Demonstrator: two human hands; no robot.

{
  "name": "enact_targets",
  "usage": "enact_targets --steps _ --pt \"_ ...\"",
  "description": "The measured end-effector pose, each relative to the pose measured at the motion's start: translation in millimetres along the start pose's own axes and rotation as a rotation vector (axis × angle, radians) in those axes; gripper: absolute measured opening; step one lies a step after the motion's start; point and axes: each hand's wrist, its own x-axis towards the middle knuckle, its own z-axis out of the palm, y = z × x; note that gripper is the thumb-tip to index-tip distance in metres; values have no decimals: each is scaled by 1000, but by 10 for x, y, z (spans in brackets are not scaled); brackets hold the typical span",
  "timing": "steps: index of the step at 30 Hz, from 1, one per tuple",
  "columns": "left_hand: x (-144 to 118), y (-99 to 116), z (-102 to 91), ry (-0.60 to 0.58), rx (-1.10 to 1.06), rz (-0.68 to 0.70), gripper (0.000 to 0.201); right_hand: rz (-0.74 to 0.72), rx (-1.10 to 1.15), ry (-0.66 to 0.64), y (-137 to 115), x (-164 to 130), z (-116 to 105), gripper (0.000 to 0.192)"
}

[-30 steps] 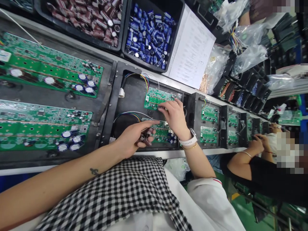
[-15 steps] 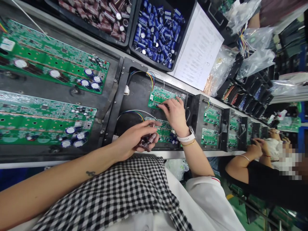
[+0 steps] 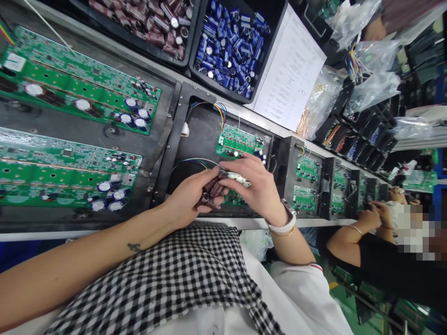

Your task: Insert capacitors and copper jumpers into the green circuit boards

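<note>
Left hand (image 3: 188, 197) cupped shut around a bunch of maroon capacitors (image 3: 213, 190) over the black fixture (image 3: 195, 139), right hand (image 3: 256, 186) pinching at that bunch with thumb and fingertips, just below the small green board (image 3: 239, 142) in the fixture.

Bright, even light; edges warped.
</note>
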Motion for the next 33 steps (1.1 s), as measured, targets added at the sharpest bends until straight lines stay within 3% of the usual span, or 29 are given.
enact_targets --steps 5,9,15,24,28,33 --pt "41 -14 -45 42 -9 11 28 -34 -62 -73 -120 -5 36 24" --pt "48 14 -56 81 -32 49 27 -5 -144 -21 42 122 132 20" --pt "-9 50 -26 77 -96 -35 21 135 -298 -35 424 338 367 17" --pt "-25 26 -74 38 -56 -33 24 134 -294 -86 404 391 351 17" --pt "-41 19 -99 10 42 53 26 102 -336 -95 378 412 341 19" --pt "-50 -16 -124 43 78 111 31 -49 -390 -136 456 435 346 25"
